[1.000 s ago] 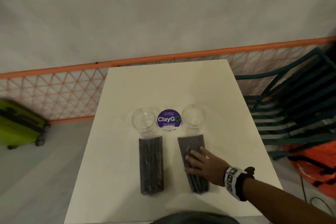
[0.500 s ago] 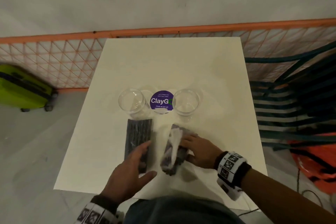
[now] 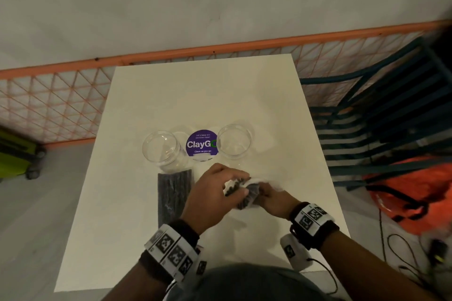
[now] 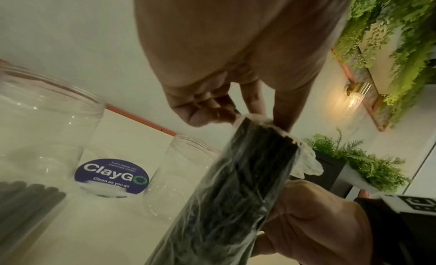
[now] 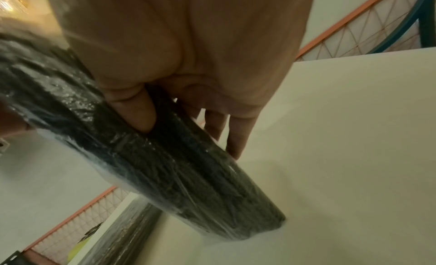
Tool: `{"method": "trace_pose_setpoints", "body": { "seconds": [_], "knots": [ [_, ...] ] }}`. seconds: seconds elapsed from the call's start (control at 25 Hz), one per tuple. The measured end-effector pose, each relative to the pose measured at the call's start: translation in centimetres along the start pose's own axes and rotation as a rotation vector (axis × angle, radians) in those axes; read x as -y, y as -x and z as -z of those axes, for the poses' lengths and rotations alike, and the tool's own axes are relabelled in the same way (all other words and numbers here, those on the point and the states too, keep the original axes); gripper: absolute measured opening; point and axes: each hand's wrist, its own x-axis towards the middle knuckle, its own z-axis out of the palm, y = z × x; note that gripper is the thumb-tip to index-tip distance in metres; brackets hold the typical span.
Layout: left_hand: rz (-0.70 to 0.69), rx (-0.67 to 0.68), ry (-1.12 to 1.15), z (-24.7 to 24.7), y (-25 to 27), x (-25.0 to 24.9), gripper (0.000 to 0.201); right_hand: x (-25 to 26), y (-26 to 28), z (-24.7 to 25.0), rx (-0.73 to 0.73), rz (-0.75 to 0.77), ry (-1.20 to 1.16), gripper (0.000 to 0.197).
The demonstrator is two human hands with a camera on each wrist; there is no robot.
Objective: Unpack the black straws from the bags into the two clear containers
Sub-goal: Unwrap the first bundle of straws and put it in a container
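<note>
Both hands [image 3: 241,193] hiding bag [image 3: 248,197]

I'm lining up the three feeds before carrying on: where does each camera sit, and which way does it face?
Head: worn on the head, looks down at the white table; both hands and wristbands show.
Left wrist: looks along the left hand, whose fingers pinch the held bag's top.
Right wrist: looks along the right hand gripping that bag.
Shared: the held bag appears in all three; head and left wrist share both clear containers.
</note>
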Motion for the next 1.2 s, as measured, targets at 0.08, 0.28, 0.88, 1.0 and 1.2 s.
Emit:
{"method": "trace_pose_setpoints", "body": {
  "seconds": [0.08, 0.28, 0.88, 1.0, 1.2],
  "knots": [
    [-0.066, -0.03, 0.035, 0.3, -0.6, 0.1, 0.018, 0.4, 0.6, -0.2, 0.008, -0.033, -0.05, 0.027],
    [0.047, -0.116, 0.232, 1.2, -0.6, -0.2, 0.004, 3.0, 3.1, -0.2, -0.263, 0.097, 0.107, 0.094],
    [-0.084, -0.037, 0.288, 7.1, 0.1, -4.6, 0.012, 3.1, 6.0, 3.2, -0.462, 0.182, 0.057, 0.038],
    [-0.099, -0.027, 0.19, 6.6, -0.1, -4.8, 0.021, 3.6, 5.6, 1.9, -0.493, 0.26, 0.074, 0.036],
    [-0.071, -0.045, 0.284, 6.4, -0.4, -4.5, 0.01, 4.3, 5.1, 0.5, -0.305, 0.26, 0.025, 0.07]
  ]
}}
